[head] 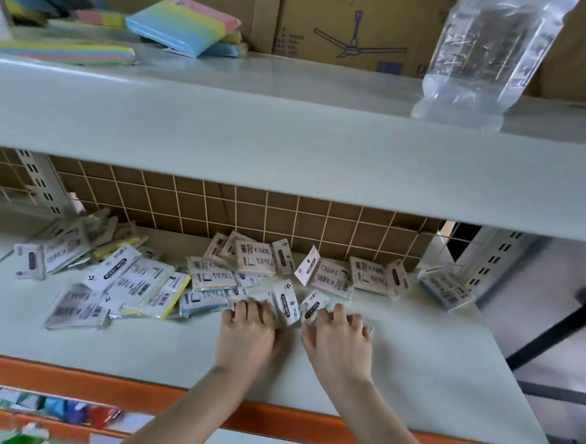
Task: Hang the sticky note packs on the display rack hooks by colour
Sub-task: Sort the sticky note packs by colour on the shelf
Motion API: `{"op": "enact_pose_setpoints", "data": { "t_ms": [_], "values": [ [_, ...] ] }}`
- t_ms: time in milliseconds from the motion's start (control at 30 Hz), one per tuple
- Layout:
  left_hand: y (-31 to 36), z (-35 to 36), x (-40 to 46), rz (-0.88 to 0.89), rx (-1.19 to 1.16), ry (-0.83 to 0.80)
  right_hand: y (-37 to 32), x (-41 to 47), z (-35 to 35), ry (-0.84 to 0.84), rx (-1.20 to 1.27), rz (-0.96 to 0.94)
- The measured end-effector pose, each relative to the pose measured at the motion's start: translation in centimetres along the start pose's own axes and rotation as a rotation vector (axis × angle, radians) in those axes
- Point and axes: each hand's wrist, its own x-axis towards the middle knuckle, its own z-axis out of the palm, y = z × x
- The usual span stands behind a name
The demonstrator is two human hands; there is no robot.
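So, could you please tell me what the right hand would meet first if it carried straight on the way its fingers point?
Probably the sticky note pack right at its fingertips: the right hand is curled on it already. Beyond that lie more packs against the wire grid back, though depth is hard to judge.

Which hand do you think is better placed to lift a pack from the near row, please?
Probably either: left hand and right hand each have fingers curled on a pack at the near edge.

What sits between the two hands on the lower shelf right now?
In the head view, an upright sticky note pack stands between the left hand and right hand; nearer the wrists, only bare shelf.
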Motion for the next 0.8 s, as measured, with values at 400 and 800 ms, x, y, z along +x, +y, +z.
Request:
{"op": "enact_pose_setpoints", "data": {
  "t_ms": [400,800],
  "values": [
    [1.7,-1.1,-2.1,-0.09,-0.119,0.01,-0.1,-1.9,0.2,-0.01,0.018,-0.021],
    [0.2,-3.0,-3.6,-0.141,-0.903,0.224,2.0,-3.5,-1.2,0.079,0.652,0.092]
  ]
}}
